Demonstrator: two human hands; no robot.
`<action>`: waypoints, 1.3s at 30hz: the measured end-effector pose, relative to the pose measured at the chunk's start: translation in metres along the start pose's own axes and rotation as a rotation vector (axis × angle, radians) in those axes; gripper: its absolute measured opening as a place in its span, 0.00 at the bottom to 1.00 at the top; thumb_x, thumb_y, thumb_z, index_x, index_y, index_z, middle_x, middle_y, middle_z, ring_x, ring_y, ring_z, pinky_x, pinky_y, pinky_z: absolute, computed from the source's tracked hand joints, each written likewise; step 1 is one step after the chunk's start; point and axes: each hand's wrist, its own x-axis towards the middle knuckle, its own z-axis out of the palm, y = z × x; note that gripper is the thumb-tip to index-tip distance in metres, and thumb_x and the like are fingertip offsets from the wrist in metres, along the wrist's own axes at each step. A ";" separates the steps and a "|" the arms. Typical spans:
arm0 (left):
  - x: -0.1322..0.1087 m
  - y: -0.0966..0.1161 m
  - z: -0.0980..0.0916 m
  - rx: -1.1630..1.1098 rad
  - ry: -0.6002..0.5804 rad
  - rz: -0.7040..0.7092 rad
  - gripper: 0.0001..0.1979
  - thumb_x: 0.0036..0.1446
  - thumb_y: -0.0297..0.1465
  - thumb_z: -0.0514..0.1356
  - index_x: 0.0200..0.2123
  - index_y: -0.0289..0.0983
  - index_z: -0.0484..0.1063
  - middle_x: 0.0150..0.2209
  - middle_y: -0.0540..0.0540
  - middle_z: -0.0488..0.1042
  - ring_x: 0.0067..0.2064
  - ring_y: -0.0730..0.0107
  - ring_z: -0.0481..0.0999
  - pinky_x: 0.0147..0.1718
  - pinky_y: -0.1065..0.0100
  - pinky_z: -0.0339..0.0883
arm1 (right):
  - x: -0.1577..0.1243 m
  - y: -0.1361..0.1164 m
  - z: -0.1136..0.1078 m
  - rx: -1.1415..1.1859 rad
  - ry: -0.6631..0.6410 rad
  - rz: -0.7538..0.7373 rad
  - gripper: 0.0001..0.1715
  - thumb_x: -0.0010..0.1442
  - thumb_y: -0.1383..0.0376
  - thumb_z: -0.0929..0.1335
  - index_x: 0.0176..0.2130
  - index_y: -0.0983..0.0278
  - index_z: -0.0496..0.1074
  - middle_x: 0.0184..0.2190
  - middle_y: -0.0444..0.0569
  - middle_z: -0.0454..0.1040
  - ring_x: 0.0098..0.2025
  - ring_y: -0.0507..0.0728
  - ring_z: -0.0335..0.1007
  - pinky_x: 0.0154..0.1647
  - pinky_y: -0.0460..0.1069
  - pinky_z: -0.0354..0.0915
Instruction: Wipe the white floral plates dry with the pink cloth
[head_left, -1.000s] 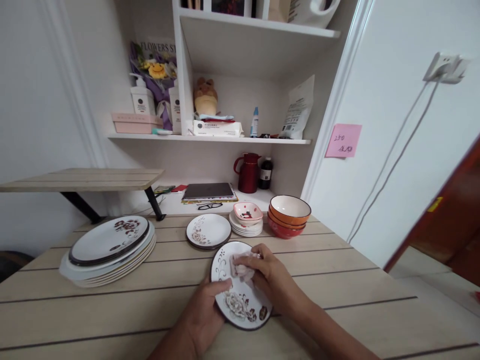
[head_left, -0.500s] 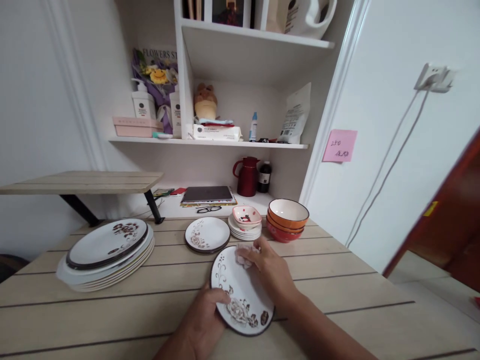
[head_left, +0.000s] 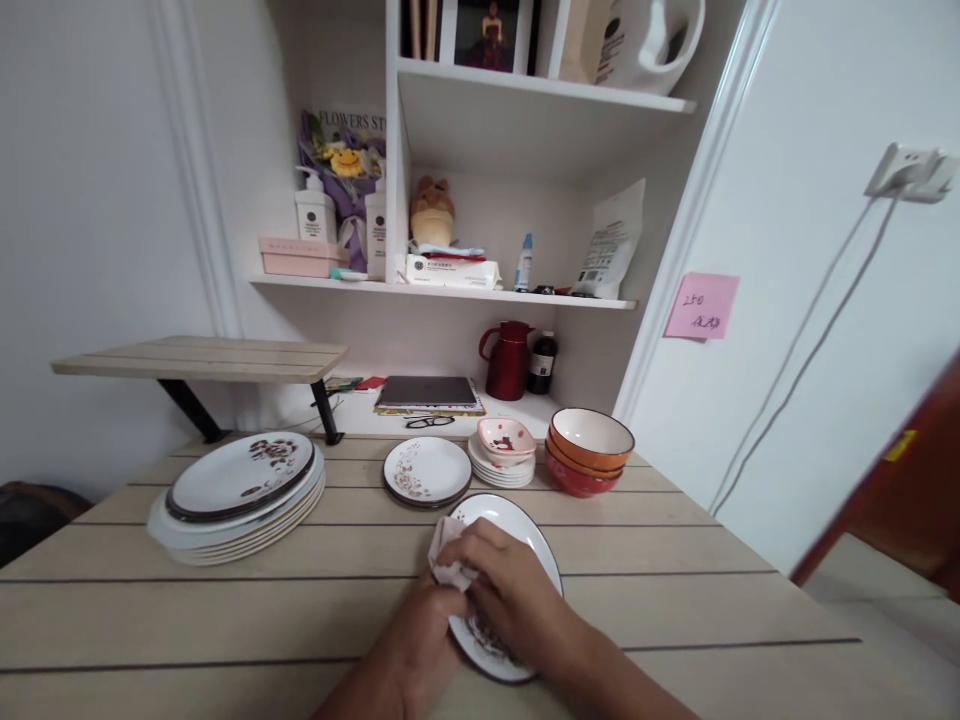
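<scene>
A small white plate [head_left: 525,535] with a dark rim and a flower print lies on the wooden table in front of me. My right hand [head_left: 504,592] presses a crumpled pale cloth [head_left: 446,556] against the plate's left side, fingers curled over it. My left hand [head_left: 420,640] grips the plate's near left rim, partly hidden under the right hand.
A stack of large flowered plates [head_left: 240,492] sits at the left. Behind are a small flowered plate stack [head_left: 427,470], little dishes with a pink bowl [head_left: 506,440], and stacked orange bowls [head_left: 590,448]. Shelves with bottles and a red jug [head_left: 508,360] stand beyond.
My right hand slid the cloth from the plate's far edge across to its left side, near my left hand. The view shifted slightly to the left.
</scene>
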 end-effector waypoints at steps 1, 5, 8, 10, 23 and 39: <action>0.000 0.000 0.001 0.001 0.005 0.000 0.20 0.30 0.15 0.57 0.31 0.34 0.75 0.27 0.44 0.79 0.39 0.53 0.78 0.44 0.56 0.66 | 0.000 0.000 0.000 -0.024 0.008 0.010 0.29 0.47 0.79 0.61 0.45 0.57 0.71 0.39 0.46 0.70 0.41 0.54 0.66 0.40 0.45 0.60; -0.003 0.004 0.001 -0.028 0.034 -0.005 0.34 0.31 0.15 0.56 0.48 0.35 0.72 0.33 0.44 0.80 0.41 0.54 0.78 0.45 0.56 0.66 | 0.002 0.016 -0.007 -0.258 0.095 0.196 0.24 0.55 0.74 0.62 0.47 0.54 0.72 0.40 0.46 0.68 0.39 0.55 0.65 0.38 0.46 0.58; -0.005 0.005 0.000 -0.034 0.006 -0.010 0.40 0.33 0.14 0.57 0.56 0.36 0.66 0.38 0.41 0.81 0.43 0.54 0.78 0.47 0.56 0.66 | 0.001 0.032 -0.020 -0.363 0.122 0.301 0.19 0.59 0.69 0.62 0.48 0.53 0.71 0.41 0.46 0.66 0.37 0.55 0.63 0.36 0.46 0.57; -0.004 0.005 -0.001 -0.044 -0.014 0.003 0.39 0.38 0.16 0.59 0.59 0.36 0.63 0.41 0.39 0.80 0.45 0.52 0.78 0.49 0.55 0.65 | -0.002 0.039 -0.029 -0.394 0.108 0.325 0.17 0.60 0.69 0.62 0.46 0.54 0.72 0.41 0.47 0.65 0.37 0.55 0.63 0.35 0.46 0.56; -0.002 0.010 -0.001 -0.149 -0.081 -0.101 0.34 0.57 0.44 0.58 0.62 0.35 0.60 0.51 0.34 0.75 0.53 0.49 0.74 0.54 0.51 0.62 | -0.029 0.005 -0.039 -0.078 -0.359 0.218 0.22 0.50 0.76 0.66 0.42 0.55 0.73 0.40 0.43 0.66 0.38 0.52 0.66 0.38 0.44 0.58; 0.004 0.007 -0.011 -0.107 -0.121 -0.101 0.33 0.60 0.50 0.50 0.61 0.34 0.63 0.55 0.35 0.73 0.59 0.51 0.68 0.58 0.52 0.58 | -0.022 0.005 -0.035 0.004 -0.323 0.202 0.26 0.50 0.77 0.66 0.44 0.53 0.76 0.41 0.45 0.67 0.40 0.53 0.67 0.43 0.45 0.62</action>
